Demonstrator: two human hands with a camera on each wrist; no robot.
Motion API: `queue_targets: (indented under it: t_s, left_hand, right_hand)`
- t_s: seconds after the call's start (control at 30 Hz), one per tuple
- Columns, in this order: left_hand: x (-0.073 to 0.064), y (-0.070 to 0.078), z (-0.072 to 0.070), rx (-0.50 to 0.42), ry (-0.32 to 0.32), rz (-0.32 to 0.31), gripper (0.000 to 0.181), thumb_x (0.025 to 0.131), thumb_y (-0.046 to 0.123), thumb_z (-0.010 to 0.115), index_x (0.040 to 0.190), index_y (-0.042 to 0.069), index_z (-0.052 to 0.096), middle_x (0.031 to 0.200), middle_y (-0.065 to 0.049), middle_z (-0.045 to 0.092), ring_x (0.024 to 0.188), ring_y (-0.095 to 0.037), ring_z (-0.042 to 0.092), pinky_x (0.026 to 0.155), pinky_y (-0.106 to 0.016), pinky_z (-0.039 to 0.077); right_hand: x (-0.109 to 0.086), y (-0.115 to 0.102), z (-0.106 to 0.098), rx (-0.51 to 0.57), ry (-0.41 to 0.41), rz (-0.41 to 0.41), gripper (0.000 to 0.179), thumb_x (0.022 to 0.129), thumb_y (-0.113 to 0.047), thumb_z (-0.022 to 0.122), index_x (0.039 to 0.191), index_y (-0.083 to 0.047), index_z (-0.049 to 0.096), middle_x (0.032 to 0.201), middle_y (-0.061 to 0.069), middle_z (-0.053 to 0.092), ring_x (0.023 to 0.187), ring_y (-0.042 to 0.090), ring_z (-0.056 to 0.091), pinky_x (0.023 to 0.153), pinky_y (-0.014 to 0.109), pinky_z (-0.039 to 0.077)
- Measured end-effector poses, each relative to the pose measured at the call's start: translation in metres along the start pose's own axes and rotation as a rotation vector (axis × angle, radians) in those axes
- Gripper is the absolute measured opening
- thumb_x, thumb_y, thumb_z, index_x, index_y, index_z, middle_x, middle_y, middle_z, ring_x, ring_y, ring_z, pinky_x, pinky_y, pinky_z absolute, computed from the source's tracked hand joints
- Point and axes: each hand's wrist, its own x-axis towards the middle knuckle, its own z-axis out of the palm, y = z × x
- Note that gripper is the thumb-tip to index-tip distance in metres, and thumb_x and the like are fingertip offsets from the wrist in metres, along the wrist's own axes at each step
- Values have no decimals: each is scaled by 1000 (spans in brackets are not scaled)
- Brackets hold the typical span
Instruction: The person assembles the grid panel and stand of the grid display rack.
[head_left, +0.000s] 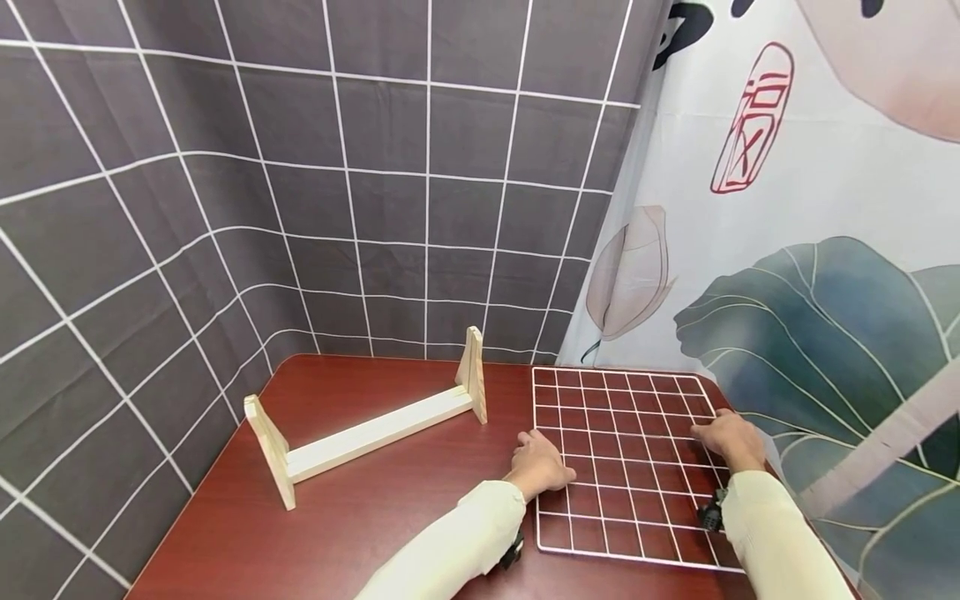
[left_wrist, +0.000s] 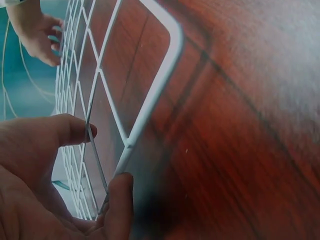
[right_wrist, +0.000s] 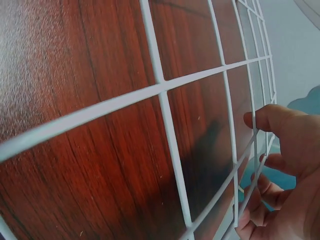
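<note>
A white wire grid panel (head_left: 617, 433) lies over the right part of the table, between both hands. My left hand (head_left: 540, 464) grips its left edge. In the left wrist view, that hand's thumb (left_wrist: 75, 130) is on the near face and its fingers curl round the rim wire. At the opposite edge my right hand (head_left: 731, 437) holds the panel. The right wrist view shows the thumb (right_wrist: 270, 119) over the wires and the fingers curled behind them. A shadow falls on the table apart from the rim, so the panel corner looks slightly raised.
A pale wooden stand, two upright end pieces joined by a crossbar (head_left: 378, 429), is on the left of the red-brown table (head_left: 360, 525). Behind hangs a dark grey cloth with white grid lines (head_left: 382, 200). A printed white curtain (head_left: 690, 250) borders the right side.
</note>
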Motion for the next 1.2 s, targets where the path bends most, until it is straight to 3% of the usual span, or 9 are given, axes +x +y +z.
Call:
queue_targets:
  t_s: [0.13,0.4,0.77,1.0,1.2]
  left_hand:
    - [2,-3,-5,3,19,20,74,68,41,89,111,-4,49,99,-18,48,83,-35,62,71,-42,56]
    - [8,-5,-4,16,86,42,79,64,41,91,113,-3,49,101,-18,50,82,-35,62,71,-42,55]
    - [7,-5,-23,2,105,85,79,66,40,90,117,-4,47,105,-20,50,84,-33,62,68,-41,56]
    - [10,-4,-28,-20,135,96,97,66,38,90,136,-6,39,115,-23,51,91,-35,64,71,-43,58]
    - [10,-3,-34,-16,172,92,102,66,35,91,141,-6,36,120,-23,50,96,-36,63,73,-44,58]
  right_hand:
    - [-2,-3,-1,-2,26,-35,74,92,-36,61,142,11,36,137,43,42,122,56,48,97,61,50]
    - [-2,-2,-5,56,47,-48,76,89,-37,61,141,12,34,132,43,45,118,56,49,97,62,48]
    - [-6,-10,-14,158,136,-76,75,89,-37,64,141,10,37,130,40,48,119,54,47,100,64,45]
    - [-10,-18,-20,187,185,-97,77,90,-37,64,147,8,36,137,40,45,128,54,41,107,65,39]
    - [-12,-25,-24,238,211,-89,80,92,-36,64,151,7,32,142,40,41,131,55,39,110,66,37]
